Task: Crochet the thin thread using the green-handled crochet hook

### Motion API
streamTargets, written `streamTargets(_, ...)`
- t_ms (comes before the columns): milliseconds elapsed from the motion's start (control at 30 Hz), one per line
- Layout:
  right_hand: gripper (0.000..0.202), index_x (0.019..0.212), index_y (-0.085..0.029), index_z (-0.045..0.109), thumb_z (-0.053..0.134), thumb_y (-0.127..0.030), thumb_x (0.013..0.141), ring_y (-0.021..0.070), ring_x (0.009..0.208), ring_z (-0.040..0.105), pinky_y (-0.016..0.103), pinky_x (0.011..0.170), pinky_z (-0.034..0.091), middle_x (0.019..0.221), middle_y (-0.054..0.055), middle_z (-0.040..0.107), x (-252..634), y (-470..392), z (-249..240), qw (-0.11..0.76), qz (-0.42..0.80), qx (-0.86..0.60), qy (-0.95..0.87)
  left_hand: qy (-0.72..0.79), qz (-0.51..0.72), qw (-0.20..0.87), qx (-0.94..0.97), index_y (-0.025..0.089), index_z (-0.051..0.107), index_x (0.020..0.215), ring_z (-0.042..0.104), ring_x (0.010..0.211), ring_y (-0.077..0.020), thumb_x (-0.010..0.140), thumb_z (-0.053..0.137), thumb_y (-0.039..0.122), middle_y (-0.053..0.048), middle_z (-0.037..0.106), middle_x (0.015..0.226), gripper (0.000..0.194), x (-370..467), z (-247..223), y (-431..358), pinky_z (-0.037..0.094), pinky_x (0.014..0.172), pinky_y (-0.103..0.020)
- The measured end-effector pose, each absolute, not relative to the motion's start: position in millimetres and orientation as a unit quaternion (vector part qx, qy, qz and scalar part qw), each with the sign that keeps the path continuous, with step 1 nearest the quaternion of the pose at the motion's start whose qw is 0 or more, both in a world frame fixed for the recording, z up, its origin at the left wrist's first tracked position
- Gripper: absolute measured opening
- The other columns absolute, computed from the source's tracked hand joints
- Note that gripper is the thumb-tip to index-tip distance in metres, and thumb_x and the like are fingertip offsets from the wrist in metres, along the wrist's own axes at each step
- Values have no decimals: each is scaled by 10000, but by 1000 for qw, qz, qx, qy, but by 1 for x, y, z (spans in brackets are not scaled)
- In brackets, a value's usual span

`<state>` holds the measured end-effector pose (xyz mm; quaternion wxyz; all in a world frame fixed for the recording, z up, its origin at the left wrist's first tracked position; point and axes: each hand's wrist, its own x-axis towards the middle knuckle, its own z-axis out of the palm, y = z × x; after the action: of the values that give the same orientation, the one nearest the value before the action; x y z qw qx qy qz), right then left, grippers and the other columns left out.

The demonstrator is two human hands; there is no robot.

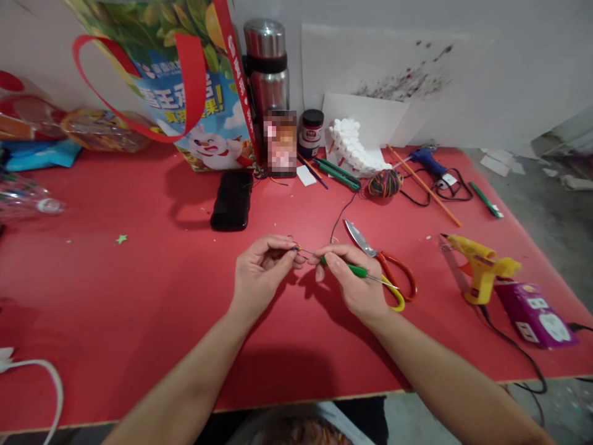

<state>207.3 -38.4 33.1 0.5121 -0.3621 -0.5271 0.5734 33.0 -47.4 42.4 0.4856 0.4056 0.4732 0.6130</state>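
Observation:
My right hand [354, 278] grips a crochet hook [357, 271] by its green handle, the thin metal shaft pointing left. Between the thumb and fingers of my left hand [264, 269] is a small piece of multicoloured yarn [297, 248], pinched close to the hook's tip. A dark strand [334, 228] runs over the table toward the ball of multicoloured yarn [385, 183] at the back. Scissors [364, 240] with red and yellow handles lie just beyond my right hand, their blades apart and partly hidden by it.
A yellow glue gun [482, 266] and a purple box [532, 315] are on the right. Behind stand a shopping bag [185, 93], a steel flask [267, 74] and a dark-lidded jar [311, 131]. A black case [232, 201], green cutter [338, 173] and blue glue gun [428, 159] lie on the red table [152, 296].

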Motion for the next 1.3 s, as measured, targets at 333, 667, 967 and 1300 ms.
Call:
streamTargets(333,139,1041,-247,779,643,-267,1016,139,689,702,300,677,574,856,21,780,208,-38,28,519,585,-354,-512,423,588,633,272,144,765,820,738,637,-135,741,882,173,-57,783,728,143,32,39,-44,609,636,-209)
streamTargets(667,140,1037,-245,777,641,-223,1013,134,676,728,296,682,606,913,25,805,208,-35,24,531,600,-323,-504,395,581,675,225,136,766,797,745,630,-121,738,891,181,-63,793,719,146,31,39,-42,603,633,-170)
streamTargets(967,153,1053,-247,777,634,-207,1018,124,690,729,285,701,611,928,21,806,209,-35,24,536,598,-313,-507,394,586,660,257,144,749,810,741,623,-123,752,886,186,-69,794,719,154,32,39,-44,611,645,-186)
streamTargets(1300,140,1040,-236,777,639,-233,1017,127,691,722,277,678,606,832,16,783,209,-38,29,523,574,-335,-533,429,603,576,347,160,756,895,789,739,-169,829,821,171,-50,787,869,93,33,32,-46,650,695,-250)
